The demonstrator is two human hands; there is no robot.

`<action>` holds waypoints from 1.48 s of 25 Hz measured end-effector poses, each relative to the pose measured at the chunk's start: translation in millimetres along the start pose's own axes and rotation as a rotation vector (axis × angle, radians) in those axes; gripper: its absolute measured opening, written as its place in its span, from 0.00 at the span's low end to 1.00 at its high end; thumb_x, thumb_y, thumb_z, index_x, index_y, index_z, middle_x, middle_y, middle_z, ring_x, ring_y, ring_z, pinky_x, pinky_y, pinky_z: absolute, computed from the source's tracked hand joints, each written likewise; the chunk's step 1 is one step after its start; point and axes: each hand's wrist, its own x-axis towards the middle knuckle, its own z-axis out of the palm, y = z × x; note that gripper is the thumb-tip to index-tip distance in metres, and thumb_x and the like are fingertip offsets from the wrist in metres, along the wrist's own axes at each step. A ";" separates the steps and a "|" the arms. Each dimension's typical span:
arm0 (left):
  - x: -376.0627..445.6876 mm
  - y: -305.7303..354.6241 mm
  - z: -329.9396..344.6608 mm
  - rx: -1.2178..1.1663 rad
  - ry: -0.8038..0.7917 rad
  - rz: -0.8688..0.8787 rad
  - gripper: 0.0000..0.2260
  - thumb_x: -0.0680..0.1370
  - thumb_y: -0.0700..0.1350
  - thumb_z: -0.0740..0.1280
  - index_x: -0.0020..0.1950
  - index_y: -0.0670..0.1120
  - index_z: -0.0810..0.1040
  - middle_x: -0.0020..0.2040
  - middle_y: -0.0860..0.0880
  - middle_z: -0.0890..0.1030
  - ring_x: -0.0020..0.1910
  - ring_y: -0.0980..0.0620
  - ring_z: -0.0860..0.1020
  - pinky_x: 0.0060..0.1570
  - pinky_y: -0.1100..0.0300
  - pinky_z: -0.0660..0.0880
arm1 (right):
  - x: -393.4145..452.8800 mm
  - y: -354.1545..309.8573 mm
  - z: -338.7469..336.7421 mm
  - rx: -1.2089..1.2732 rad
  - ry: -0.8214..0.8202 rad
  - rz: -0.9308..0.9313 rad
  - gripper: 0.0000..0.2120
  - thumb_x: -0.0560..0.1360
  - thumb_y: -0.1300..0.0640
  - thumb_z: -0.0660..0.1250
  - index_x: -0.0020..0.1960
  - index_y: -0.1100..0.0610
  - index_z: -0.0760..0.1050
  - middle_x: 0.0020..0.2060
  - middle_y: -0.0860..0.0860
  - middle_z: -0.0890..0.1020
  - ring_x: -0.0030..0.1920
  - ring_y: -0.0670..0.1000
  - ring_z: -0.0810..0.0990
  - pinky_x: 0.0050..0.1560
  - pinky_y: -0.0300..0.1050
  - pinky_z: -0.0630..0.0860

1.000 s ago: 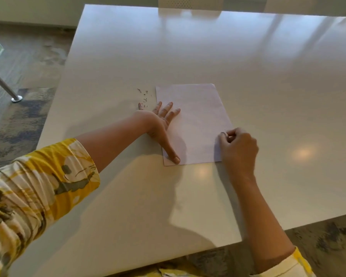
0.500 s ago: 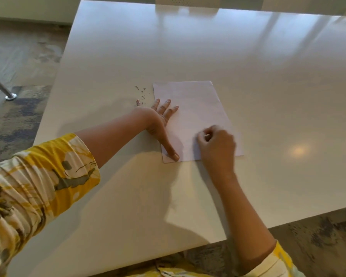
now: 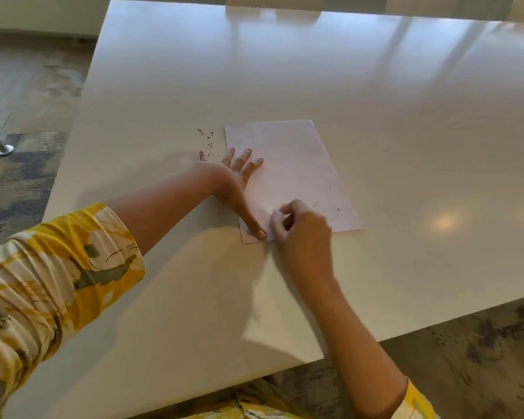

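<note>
A white sheet of paper lies flat on the white table. My left hand presses on the sheet's left edge, fingers spread and straight, thumb stretched toward the near left corner. My right hand is over the sheet's near edge, right beside that thumb, blurred by motion. Its fingers are curled and pinched together at the paper around what looks like a small pale object, mostly hidden. A few dark specks lie on the sheet to the right of this hand.
More dark specks are scattered on the table just left of the sheet's far corner. The table's near edge runs close to my body. A metal chair foot stands on the patterned floor at the left.
My right hand has slid leftward along the sheet's near part, from its right edge to beside my left thumb. My left hand has stayed pressed on the sheet.
</note>
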 end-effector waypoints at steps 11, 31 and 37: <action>-2.6 1.6 1.3 -0.015 0.017 0.001 0.79 0.37 0.81 0.67 0.76 0.59 0.26 0.75 0.57 0.24 0.76 0.48 0.27 0.69 0.26 0.36 | -5.2 3.7 -2.3 0.026 0.005 0.021 0.06 0.76 0.55 0.68 0.43 0.55 0.79 0.30 0.46 0.80 0.32 0.46 0.78 0.33 0.42 0.72; -3.7 -0.4 4.3 -0.055 0.022 0.025 0.80 0.34 0.82 0.66 0.76 0.60 0.27 0.76 0.58 0.24 0.76 0.49 0.26 0.69 0.27 0.35 | 27.9 44.6 -54.9 -0.086 0.214 0.232 0.07 0.74 0.55 0.69 0.44 0.57 0.82 0.35 0.51 0.83 0.40 0.53 0.82 0.41 0.43 0.72; -3.5 1.5 3.7 -0.039 0.008 0.025 0.82 0.32 0.82 0.65 0.76 0.60 0.26 0.75 0.57 0.24 0.76 0.49 0.26 0.71 0.28 0.38 | -3.8 27.1 -24.7 0.045 0.068 0.097 0.06 0.74 0.52 0.71 0.40 0.54 0.80 0.29 0.44 0.79 0.31 0.42 0.76 0.35 0.39 0.70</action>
